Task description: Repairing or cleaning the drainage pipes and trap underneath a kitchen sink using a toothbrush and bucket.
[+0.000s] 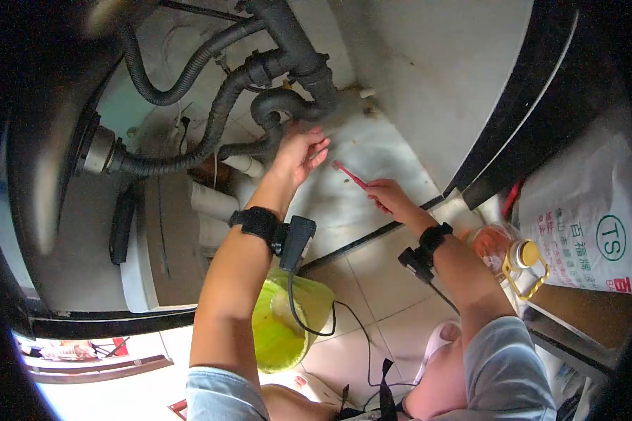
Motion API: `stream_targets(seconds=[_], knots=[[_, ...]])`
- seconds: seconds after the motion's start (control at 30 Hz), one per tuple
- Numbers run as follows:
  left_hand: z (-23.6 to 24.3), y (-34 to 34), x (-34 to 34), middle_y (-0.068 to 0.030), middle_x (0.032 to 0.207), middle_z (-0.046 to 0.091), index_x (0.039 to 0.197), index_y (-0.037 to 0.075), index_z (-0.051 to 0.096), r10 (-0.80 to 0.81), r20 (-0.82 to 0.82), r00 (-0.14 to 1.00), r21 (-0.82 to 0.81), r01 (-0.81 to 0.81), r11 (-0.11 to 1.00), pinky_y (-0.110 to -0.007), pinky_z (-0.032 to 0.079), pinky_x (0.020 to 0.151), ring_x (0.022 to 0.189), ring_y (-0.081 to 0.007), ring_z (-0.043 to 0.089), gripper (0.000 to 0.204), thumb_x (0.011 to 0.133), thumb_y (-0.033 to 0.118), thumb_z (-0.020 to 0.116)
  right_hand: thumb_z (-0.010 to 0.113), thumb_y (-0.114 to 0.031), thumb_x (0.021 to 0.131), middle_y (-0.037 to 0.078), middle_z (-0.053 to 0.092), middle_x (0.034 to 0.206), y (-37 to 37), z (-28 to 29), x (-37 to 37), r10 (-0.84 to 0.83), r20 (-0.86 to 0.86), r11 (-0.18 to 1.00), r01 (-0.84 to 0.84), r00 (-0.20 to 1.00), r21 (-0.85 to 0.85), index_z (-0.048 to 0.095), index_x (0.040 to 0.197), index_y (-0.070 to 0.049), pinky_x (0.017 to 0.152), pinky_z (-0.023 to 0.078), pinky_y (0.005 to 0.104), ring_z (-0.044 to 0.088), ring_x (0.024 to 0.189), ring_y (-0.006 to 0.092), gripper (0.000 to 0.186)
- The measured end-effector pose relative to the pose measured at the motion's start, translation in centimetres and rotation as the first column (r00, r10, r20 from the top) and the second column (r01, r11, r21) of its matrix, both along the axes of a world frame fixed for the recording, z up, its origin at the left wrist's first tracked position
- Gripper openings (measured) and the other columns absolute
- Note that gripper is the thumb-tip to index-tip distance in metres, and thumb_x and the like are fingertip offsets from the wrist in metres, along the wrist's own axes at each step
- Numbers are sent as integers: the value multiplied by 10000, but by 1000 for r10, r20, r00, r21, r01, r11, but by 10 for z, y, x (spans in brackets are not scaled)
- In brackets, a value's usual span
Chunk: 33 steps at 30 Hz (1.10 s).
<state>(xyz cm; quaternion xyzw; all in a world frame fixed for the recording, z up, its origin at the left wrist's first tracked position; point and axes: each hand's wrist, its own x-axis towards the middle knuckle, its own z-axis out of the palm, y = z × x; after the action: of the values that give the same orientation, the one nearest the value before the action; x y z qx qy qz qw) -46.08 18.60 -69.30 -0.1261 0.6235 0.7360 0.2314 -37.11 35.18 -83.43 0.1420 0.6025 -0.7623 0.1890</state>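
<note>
My right hand (392, 199) is closed round the handle of a slim red toothbrush (353, 175). Its head points up and left, over the pale, smudged cabinet floor (383, 151). Just below the black drain pipe (288, 105) is my left hand (304, 152). Its fingers are loosely bent and apart, with nothing seen in them. Whether its back touches the pipe I cannot tell. The pipe's U-shaped bend hangs from a thicker upright tube, and a ribbed black hose (221, 116) runs off to the left.
A short white pipe (244, 165) sticks out beside my left wrist. A yellow-green bin (316, 302) stands on the tiles below. At right are a clear bottle with a yellow cap (528, 254) and a white printed sack (576, 203). Cables hang from both wrist straps.
</note>
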Motion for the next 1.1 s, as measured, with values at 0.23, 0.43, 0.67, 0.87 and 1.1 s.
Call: stream_targets(seconds=[0.23,0.43,0.67,0.87,1.1], knots=[[12,11,12,-42,915,519,1136,96,373,15,-34,999,-25,-16,1000,-262,458,589,755,-135,544,449,732,20,554,538,-174,763,2,515,625,4,7,0,1,-1,1000,-1,1000,-4,554,802,-58,341,276,200,428,441,67,123],[19,23,13,-32,913,497,1081,59,404,78,-209,975,-253,-131,959,-253,431,598,724,-118,503,443,698,84,625,537,-154,752,6,521,640,6,3,-2,-10,7,1000,10,1000,-21,556,836,-48,347,272,197,437,454,64,136],[45,46,-7,-34,889,491,1076,41,402,123,-666,735,-181,-320,930,-243,408,573,704,-106,480,551,642,178,713,545,-161,746,4,526,662,9,6,-1,-16,4,1000,16,1000,-24,558,871,-41,350,278,192,438,465,55,174],[56,56,-17,-26,760,540,1083,41,456,72,-621,781,-244,-280,929,-239,410,495,633,-121,520,563,629,235,728,551,-210,732,30,542,678,11,7,-2,-11,-19,1000,11,1000,13,564,914,-3,359,342,227,457,457,85,276],[62,57,-14,-74,829,596,916,1,555,0,-751,660,-421,-479,770,-244,466,443,608,-141,570,508,614,379,712,541,-186,743,28,536,675,14,2,-3,-34,-25,999,34,999,-26,557,915,-5,346,326,218,450,449,77,250]])
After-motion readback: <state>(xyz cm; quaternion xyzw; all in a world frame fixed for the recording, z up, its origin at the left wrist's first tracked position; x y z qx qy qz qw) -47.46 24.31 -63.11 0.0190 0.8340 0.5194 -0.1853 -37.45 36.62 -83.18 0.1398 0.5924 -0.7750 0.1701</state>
